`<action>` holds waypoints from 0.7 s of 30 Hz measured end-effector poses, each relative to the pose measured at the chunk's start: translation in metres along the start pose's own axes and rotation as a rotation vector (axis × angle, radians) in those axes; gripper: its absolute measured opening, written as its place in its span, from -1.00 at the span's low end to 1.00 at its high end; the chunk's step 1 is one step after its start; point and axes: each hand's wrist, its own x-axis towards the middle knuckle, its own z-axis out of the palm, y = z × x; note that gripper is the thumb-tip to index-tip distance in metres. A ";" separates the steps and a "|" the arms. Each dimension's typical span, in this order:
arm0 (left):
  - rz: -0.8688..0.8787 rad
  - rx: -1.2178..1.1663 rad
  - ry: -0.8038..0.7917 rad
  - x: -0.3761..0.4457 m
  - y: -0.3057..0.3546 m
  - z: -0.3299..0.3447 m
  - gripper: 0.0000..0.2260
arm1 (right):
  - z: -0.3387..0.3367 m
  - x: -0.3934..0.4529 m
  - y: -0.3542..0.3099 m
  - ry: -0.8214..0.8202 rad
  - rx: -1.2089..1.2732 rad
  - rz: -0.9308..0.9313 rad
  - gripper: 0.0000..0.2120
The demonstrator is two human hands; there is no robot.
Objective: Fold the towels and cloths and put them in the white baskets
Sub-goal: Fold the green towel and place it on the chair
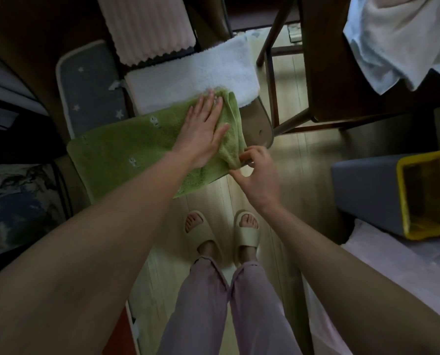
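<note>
Standing over a chair (261,129), the person has the green towel (126,155) spread flat across the seat w/ its right end doubled back on itself. Probably laid there bc the seat gives a flat bed to fold on; the towel overhangs the near edge toward the floor. Behind it, touching its far edge, lies a white towel (188,80), and past that a pink ribbed cloth (149,24), both already squared up. More cloths (398,39) sit heaped on the table at upper right, so plenty left, I'd say. No white basket in view that I can pick out.

Left hand (201,129) lies flat on the green towel, fingers straight and spread, pressing the folded flap down, likely to pin it and smooth the crease. Right hand (257,172) pinches the near right corner of the fold betw. thumb and fingertips, other fingers loosely curled. So the towel runs left and away from that pinch, corner only in the grip, bulk under the left palm. Looks like the edges are being lined up.
</note>
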 end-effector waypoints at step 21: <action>-0.025 0.190 0.083 -0.001 -0.003 0.018 -0.35 | -0.043 0.023 0.006 -0.167 0.090 0.095 -0.86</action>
